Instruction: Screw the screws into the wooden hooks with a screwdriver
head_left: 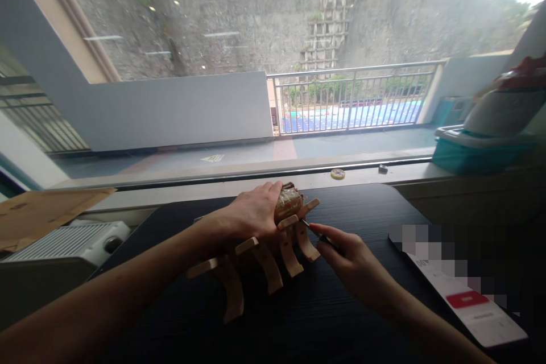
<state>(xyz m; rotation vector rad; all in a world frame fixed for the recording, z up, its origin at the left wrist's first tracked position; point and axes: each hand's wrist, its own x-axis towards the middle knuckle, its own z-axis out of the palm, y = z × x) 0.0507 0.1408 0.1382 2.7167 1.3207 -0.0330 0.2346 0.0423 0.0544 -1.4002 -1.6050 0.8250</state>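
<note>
"Brown wooden figure with curved, pale wooden legs: how does it look in front of you?"

"It lies on the black wood-grain tabletop, toward the window side, much of it covered by your left hand. Its uncovered end is chunky and rough, mottled brown with lighter patches. Four of the legs show on your side, each bowed, and short flat pale pieces jut out near their tops."

"And what are your hands doing?"

"Your left is palm down and clasped over the body, its fingers close together and pointing to the far side (your thumb is hidden, so I cannot tell where it presses). Your right hand is closed as well, pinching a slim dark-handled tool with a thin metal shaft, index finger stretched along it."

"Does the tip touch anything?"

"It is at the upper part of your rightmost leg piece; whether it touches or stops just beside it, I cannot tell. Well to your right lies a flat white-and-red box, partly pixelated."
</note>
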